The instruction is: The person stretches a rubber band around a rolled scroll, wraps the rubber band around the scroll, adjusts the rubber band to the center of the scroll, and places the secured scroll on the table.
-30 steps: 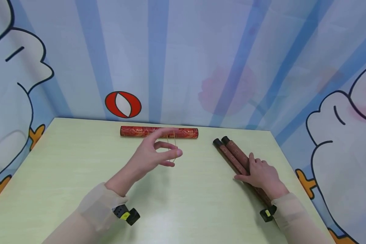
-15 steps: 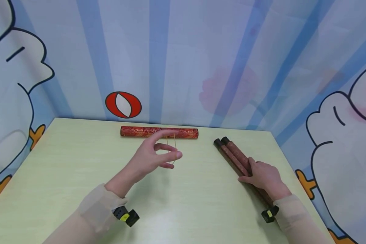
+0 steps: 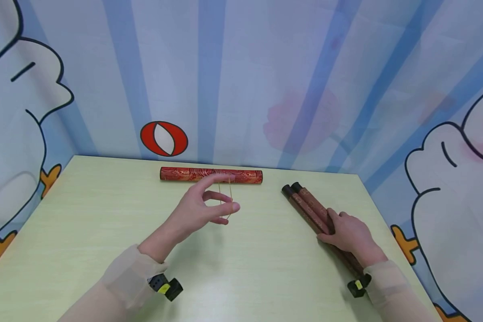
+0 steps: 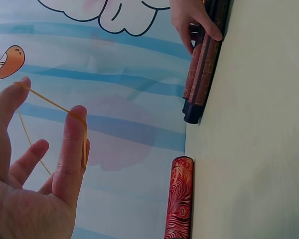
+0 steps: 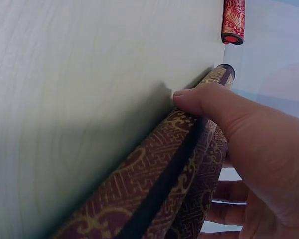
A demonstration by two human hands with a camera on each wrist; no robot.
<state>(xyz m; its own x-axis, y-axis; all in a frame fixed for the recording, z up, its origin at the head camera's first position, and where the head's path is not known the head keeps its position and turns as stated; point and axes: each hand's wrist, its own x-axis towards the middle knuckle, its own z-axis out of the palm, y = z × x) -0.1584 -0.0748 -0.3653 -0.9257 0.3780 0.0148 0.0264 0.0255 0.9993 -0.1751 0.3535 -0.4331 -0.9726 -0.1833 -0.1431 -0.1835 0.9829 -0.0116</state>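
My left hand (image 3: 193,206) is held up over the middle of the table, its thumb and fingers spread. A thin yellow rubber band (image 4: 49,101) is stretched around its fingertips; part of it is hidden behind them. On the right, my right hand (image 3: 352,232) grips two brown scrolls (image 3: 307,213) lying side by side at a slant, their black ends pointing away from me. In the right wrist view, the thumb presses on the gold-patterned maroon covering of one scroll (image 5: 134,174), and the fingers reach around the far side. The near ends are partly hidden under the right wrist.
A red patterned roll (image 3: 177,174) lies along the table's back edge, just beyond my left hand. Behind the pale table (image 3: 104,205) hangs a blue striped backdrop (image 3: 241,89) with cartoon drawings. Wrist cameras sit on both forearms.
My right hand has slid slightly towards me along the scrolls, and its fingers have drawn in around them. The left hand has sunk slightly, with the band still stretched on it.
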